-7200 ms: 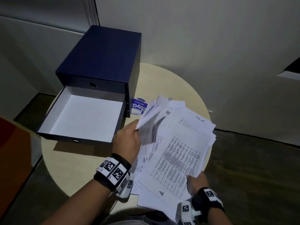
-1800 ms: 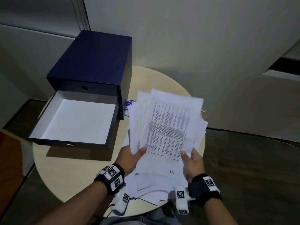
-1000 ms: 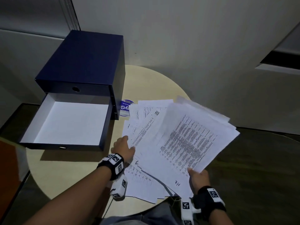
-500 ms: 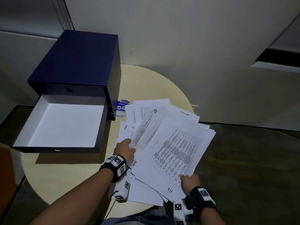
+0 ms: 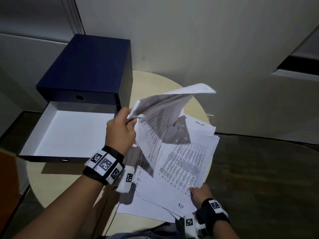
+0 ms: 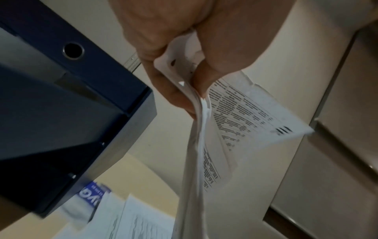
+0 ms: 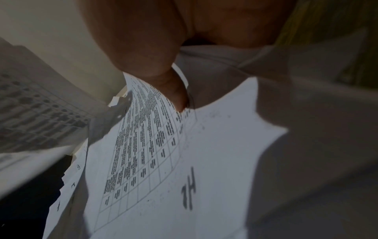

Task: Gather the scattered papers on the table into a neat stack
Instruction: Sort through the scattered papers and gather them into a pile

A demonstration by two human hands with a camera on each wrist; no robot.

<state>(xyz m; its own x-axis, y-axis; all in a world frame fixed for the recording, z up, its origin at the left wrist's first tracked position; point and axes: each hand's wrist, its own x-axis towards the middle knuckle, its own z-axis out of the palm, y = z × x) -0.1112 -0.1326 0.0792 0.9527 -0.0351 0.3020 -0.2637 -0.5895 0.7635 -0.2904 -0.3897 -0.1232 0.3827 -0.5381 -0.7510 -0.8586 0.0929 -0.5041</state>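
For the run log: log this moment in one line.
left hand: lifts printed white sheets | right hand: grips printed paper pile | stack: untidy

Left hand (image 5: pixel 120 133) pinches lifted sheets (image 5: pixel 165 107), raised and curling, right of the open blue box (image 5: pixel 89 66). Right hand (image 5: pixel 200 192) grips the fanned papers (image 5: pixel 183 163) at their near corner, over the round bench (image 5: pixel 51 183).
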